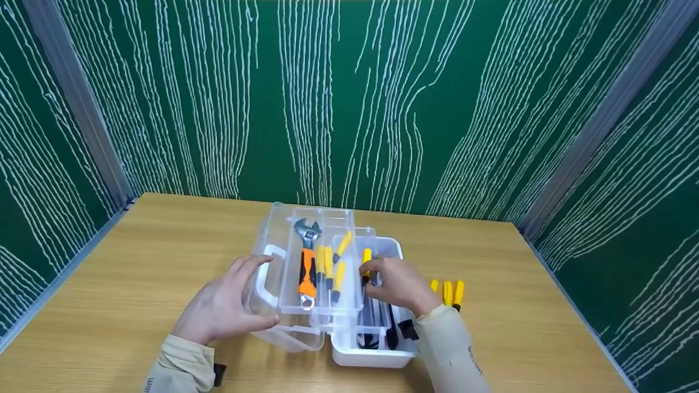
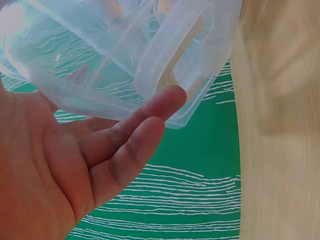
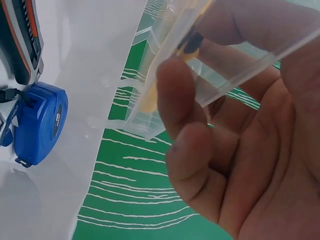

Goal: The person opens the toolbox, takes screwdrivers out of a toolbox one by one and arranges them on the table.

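A toolbox with a white base (image 1: 374,357) stands on the table, its clear lid (image 1: 273,229) swung to the left and its clear trays raised. My left hand (image 1: 224,305) spreads thumb and fingers along the lid, fingertips right at the white handle (image 1: 265,289). Over the right-hand tray, my right hand (image 1: 401,284) pinches a yellow-and-black screwdriver (image 1: 367,255), its shaft pointing down into the tray. In the left tray lie an orange-handled adjustable wrench (image 1: 307,267) and several yellow-handled screwdrivers (image 1: 328,261).
Several yellow-handled tools (image 1: 448,292) lie on the table right of the box, partly behind my right forearm. Inside the base sit a blue tape measure (image 3: 42,122) and a utility knife (image 3: 22,40). Green panels with white lines (image 1: 377,109) wall the table's back and sides.
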`<act>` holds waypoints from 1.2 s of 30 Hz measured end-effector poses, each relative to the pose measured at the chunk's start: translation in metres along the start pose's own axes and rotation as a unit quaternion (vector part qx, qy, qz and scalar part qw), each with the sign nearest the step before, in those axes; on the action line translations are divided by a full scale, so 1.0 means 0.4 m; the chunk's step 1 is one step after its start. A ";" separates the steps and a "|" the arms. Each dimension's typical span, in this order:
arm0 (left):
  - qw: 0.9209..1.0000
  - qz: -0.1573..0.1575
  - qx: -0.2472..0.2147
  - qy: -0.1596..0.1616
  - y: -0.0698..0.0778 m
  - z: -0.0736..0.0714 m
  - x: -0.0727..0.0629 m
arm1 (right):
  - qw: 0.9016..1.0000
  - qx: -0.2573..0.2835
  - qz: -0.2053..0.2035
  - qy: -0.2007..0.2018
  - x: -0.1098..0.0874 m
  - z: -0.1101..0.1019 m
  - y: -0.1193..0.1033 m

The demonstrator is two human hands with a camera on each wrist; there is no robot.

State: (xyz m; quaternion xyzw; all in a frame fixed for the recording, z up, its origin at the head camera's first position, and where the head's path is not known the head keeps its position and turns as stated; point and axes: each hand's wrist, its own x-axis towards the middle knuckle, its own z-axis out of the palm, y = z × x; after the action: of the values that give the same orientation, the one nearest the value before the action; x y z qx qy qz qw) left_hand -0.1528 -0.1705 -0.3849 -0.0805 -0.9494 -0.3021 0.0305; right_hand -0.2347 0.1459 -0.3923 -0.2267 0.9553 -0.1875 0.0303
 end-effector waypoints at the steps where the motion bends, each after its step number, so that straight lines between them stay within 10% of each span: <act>1: 1.000 -0.001 -0.001 -0.001 0.000 0.000 0.000 | 1.000 -0.003 0.000 0.000 -0.001 0.000 -0.001; 19: 1.000 0.012 0.006 0.004 -0.002 0.001 0.000 | 0.999 -0.038 -0.029 -0.007 -0.014 -0.006 -0.013; 36: 1.000 0.006 0.008 -0.001 -0.003 0.000 0.002 | 0.997 0.056 -0.043 0.016 -0.021 -0.028 0.006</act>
State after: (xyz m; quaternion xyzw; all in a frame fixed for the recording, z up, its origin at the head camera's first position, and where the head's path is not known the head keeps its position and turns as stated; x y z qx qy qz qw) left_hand -0.1540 -0.1712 -0.3855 -0.0858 -0.9515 -0.2938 0.0319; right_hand -0.2299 0.1556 -0.3829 -0.2627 0.9330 -0.2450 0.0197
